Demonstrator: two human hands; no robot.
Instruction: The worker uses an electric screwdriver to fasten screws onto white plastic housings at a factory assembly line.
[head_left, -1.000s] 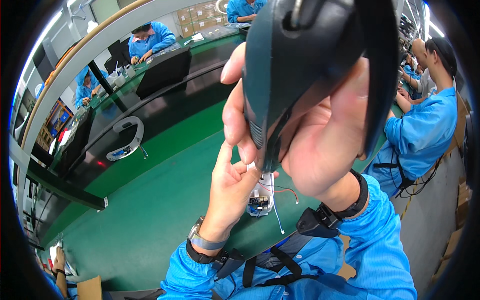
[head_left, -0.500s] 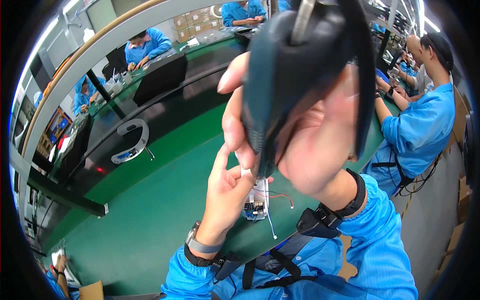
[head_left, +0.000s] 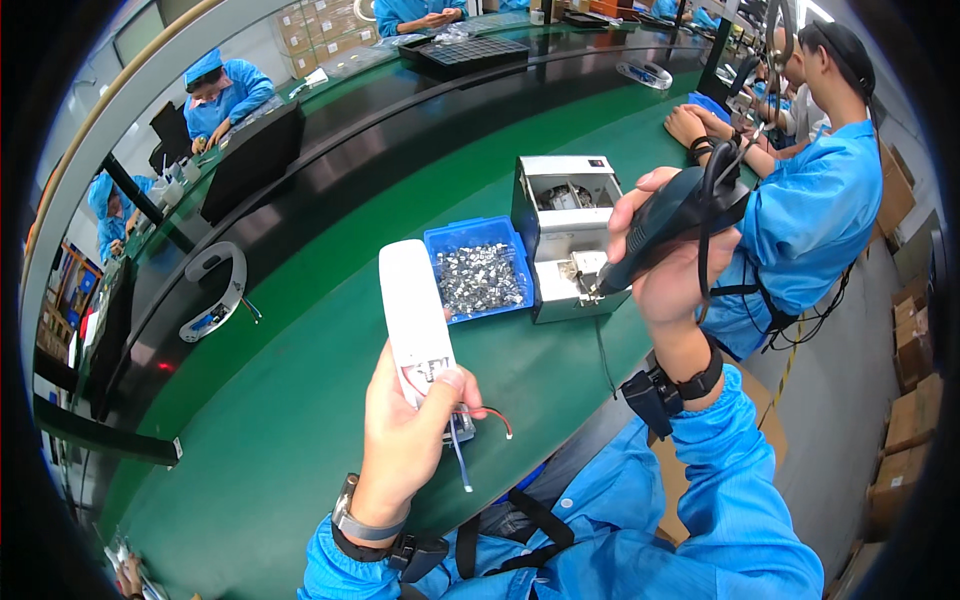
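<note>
My left hand [head_left: 400, 435] grips a long white plastic housing [head_left: 412, 300] by its lower end, thumb across an open section. Inside that section parts of a circuit board show. Red, black and blue-white wires with small plugs dangle from it. Raised on the right, my right hand [head_left: 685, 285] is wrapped round a dark electric screwdriver [head_left: 668, 222]. The tool's tip points down-left, at the front of a grey box-shaped screw feeder [head_left: 555, 243]; whether it touches is too small to tell.
Left of the feeder, a blue bin [head_left: 466, 226] holds many small metallic parts. Beyond the green bench, a dark conveyor [head_left: 345, 185] carries white curved units [head_left: 240, 285]. A co-worker in blue [head_left: 825, 215] sits close on the right. A cable hangs above the screwdriver.
My right hand has carried the screwdriver away from the white housing, rightward to the feeder. My left hand has moved left with the housing, now fully visible. The view has turned right.
</note>
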